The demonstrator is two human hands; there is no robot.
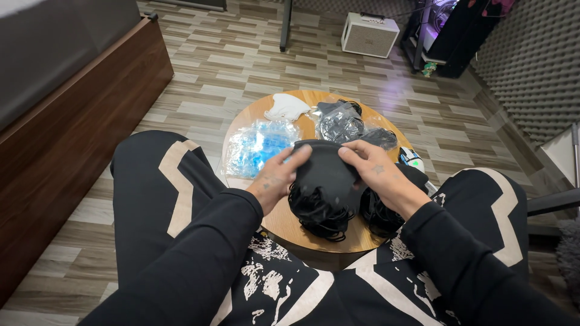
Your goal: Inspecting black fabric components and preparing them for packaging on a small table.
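1. Wood-grain plank flooring in grey and tan is seen around a small round wooden surface point(284, 226), with a dark wooden bed frame point(72, 121) at the left and grey ridged foam panelling on the right wall.
2. A soft black fabric mask point(323, 166) is held up over the middle of the surface; its smooth, curved upper edge is pinched between both hands.
3. The left hand point(275, 181) is closed on the mask's left edge, thumb and fingers pressed to the cloth.
4. The right hand point(377, 172) is closed on the mask's right edge in the same way.
5. A heap of black masks point(320, 214) with tangled ear loops lies at the near edge of the surface, beneath the held one.
6. A crinkled clear packet of blue masks point(260, 145) lies at the left edge.
7. A clear glossy packet of black masks point(341, 124) lies at the far edge, just beside a moulded white mask point(285, 107).
8. A white boxy speaker point(370, 34) stands on the floor, well apart.
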